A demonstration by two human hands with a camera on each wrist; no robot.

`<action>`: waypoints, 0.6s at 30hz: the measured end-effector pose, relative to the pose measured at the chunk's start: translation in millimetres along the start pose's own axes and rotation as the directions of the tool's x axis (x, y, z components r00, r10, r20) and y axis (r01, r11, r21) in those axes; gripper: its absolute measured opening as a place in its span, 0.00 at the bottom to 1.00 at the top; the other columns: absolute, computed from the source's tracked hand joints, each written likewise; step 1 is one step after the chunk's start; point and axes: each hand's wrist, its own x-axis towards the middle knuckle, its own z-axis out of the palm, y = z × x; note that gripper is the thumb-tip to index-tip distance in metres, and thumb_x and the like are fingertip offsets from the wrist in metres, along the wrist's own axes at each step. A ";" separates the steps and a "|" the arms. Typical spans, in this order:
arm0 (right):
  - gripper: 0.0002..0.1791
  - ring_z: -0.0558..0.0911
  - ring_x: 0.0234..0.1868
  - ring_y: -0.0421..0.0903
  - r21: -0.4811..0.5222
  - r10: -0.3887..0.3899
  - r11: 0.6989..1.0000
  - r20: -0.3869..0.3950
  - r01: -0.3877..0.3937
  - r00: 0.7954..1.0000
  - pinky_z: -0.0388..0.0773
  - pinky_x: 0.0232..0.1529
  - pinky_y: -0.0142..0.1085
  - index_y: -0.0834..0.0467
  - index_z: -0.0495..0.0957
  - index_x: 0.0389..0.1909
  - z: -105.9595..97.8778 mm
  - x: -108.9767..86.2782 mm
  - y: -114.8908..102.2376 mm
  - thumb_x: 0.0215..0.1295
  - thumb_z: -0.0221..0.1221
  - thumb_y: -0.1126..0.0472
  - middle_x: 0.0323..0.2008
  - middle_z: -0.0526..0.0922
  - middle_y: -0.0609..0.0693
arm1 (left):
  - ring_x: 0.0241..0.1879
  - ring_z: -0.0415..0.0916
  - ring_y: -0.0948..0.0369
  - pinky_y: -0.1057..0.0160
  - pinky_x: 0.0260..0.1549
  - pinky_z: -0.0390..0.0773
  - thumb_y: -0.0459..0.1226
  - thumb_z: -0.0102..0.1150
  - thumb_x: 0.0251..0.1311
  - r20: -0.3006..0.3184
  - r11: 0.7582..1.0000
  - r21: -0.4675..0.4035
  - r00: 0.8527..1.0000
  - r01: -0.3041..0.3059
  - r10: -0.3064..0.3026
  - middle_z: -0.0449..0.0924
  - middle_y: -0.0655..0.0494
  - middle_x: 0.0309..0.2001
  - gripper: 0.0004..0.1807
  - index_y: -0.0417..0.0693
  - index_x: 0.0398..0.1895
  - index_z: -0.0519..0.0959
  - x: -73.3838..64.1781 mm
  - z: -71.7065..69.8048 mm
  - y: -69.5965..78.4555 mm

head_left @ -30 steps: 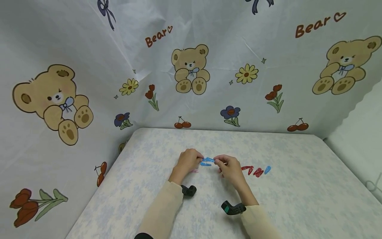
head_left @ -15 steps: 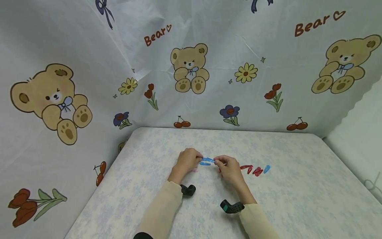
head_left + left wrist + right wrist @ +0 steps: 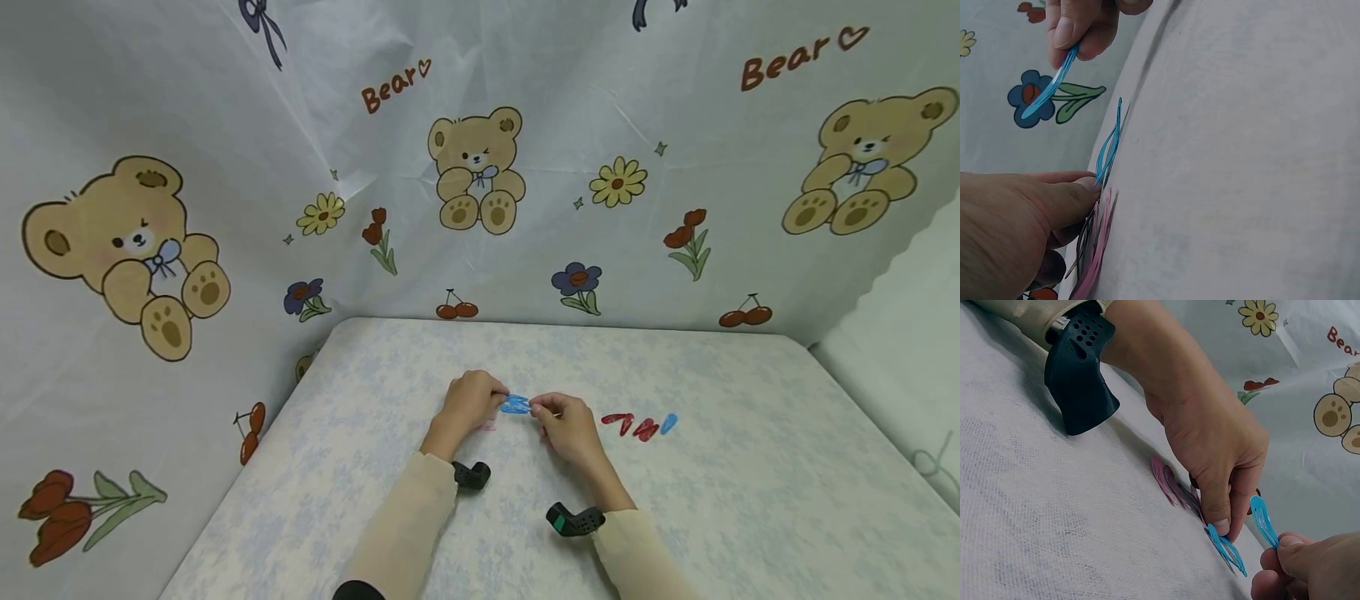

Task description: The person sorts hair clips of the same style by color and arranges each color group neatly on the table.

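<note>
Blue snap hair clips lie close together between the two hands in the head view. My left hand pinches the end of the blue clips on the table with thumb and finger. My right hand pinches one blue hair clip by its end. That clip is held up off the table, apart from the blue ones at my left fingertips. Pink hair clips and darker ones lie beside and partly behind my left hand.
To the right of my right hand, several red hair clips and one blue hair clip lie on the pale patterned table. A bear-print curtain hangs behind and at the left.
My right hand has moved slightly left with its blue clip, nearer the blue clips at my left hand. My left hand stays nearly still.
</note>
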 end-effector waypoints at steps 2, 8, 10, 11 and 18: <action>0.07 0.78 0.20 0.43 -0.013 -0.001 1.000 0.001 0.001 1.000 0.73 0.20 0.33 0.53 0.86 0.41 1.1 -0.4 0.3 0.72 0.60 0.57 0.30 0.84 0.53 | 0.48 0.84 0.60 0.54 0.50 0.80 0.43 0.64 0.66 -0.002 1.000 0.001 1.000 0.002 -0.002 0.89 0.63 0.45 0.08 0.61 0.45 0.90 -0.1 0.7 0.0; 0.07 0.77 0.19 0.43 -0.048 -0.024 0.999 0.010 0.024 1.000 0.71 0.21 0.33 0.54 0.87 0.40 4.4 -0.5 1.7 0.71 0.61 0.57 0.23 0.82 0.50 | 0.49 0.84 0.60 0.53 0.52 0.80 0.43 0.64 0.66 0.006 1.000 0.001 1.000 0.011 -0.012 0.89 0.63 0.46 0.09 0.61 0.45 0.90 -0.1 -0.7 0.6; 0.07 0.76 0.19 0.42 -0.072 -0.036 0.997 0.014 0.037 0.999 0.70 0.22 0.32 0.53 0.87 0.40 5.6 -0.5 3.0 0.70 0.62 0.57 0.20 0.81 0.49 | 0.50 0.84 0.59 0.52 0.53 0.79 0.43 0.64 0.67 0.009 1.000 -0.006 1.000 0.014 -0.014 0.89 0.62 0.46 0.09 0.61 0.45 0.90 -0.5 -1.1 1.0; 0.06 0.76 0.18 0.42 -0.082 -0.043 0.996 0.017 0.044 0.999 0.69 0.22 0.32 0.53 0.87 0.40 6.1 -0.5 3.5 0.70 0.62 0.57 0.19 0.80 0.48 | 0.50 0.84 0.59 0.51 0.53 0.79 0.43 0.64 0.67 0.009 1.000 -0.009 1.000 0.015 -0.015 0.89 0.63 0.46 0.09 0.61 0.45 0.90 -0.9 -1.3 1.2; 0.05 0.75 0.22 0.39 -0.157 -0.102 0.982 0.015 0.103 0.995 0.70 0.28 0.33 0.52 0.88 0.38 9.6 0.3 4.7 0.68 0.64 0.58 0.21 0.83 0.44 | 0.51 0.83 0.59 0.50 0.54 0.77 0.43 0.63 0.67 0.015 1.000 -0.008 1.000 0.023 -0.023 0.88 0.62 0.47 0.09 0.61 0.46 0.89 -1.3 -1.2 2.3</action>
